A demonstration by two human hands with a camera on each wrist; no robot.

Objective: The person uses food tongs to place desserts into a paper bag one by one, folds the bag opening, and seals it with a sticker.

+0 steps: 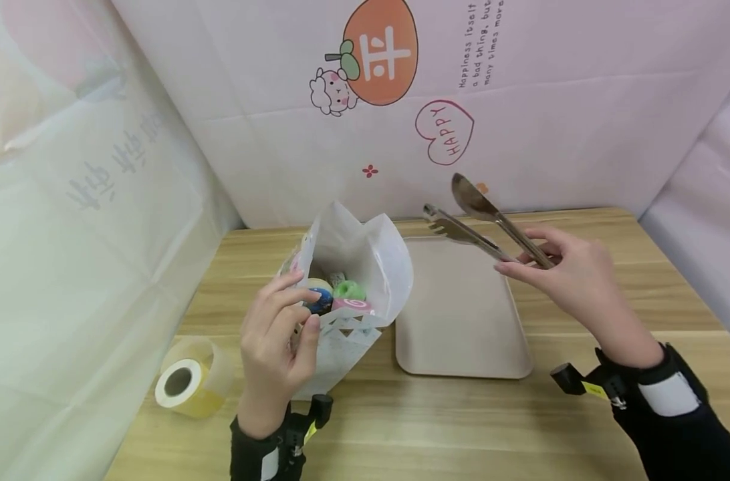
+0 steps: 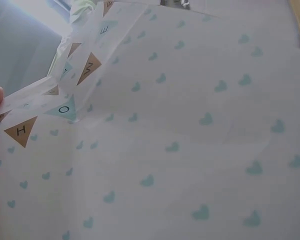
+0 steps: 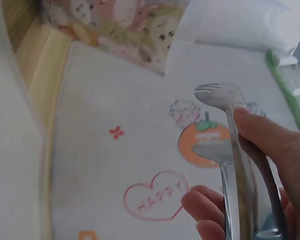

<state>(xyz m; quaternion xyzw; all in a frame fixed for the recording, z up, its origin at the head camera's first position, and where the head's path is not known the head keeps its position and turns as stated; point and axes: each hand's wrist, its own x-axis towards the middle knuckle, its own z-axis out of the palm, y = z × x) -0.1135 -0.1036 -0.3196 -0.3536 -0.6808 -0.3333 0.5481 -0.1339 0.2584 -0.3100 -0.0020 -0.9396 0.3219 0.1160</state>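
Note:
A white printed paper bag point(image 1: 341, 347) stands open on the table, its mouth towards me. My left hand point(image 1: 277, 334) grips the bag's left rim, thumb in front and fingers along the edge. Inside sit a green doughnut point(image 1: 349, 290), a blue one point(image 1: 320, 302) and a pink swirled piece point(image 1: 351, 304), partly hidden by the rim. Metal serving tongs point(image 1: 503, 227) are held in my right hand point(image 1: 572, 274), raised above the tray's right side with their two arms spread and nothing between them. The right wrist view shows the tongs point(image 3: 235, 150) between thumb and fingers.
A beige tray point(image 1: 461, 314) lies flat to the right of the bag. A tape roll point(image 1: 187, 381) rests at the table's left. Printed white sheeting point(image 1: 281, 153) hangs behind the wooden table point(image 1: 437, 427) and along both sides.

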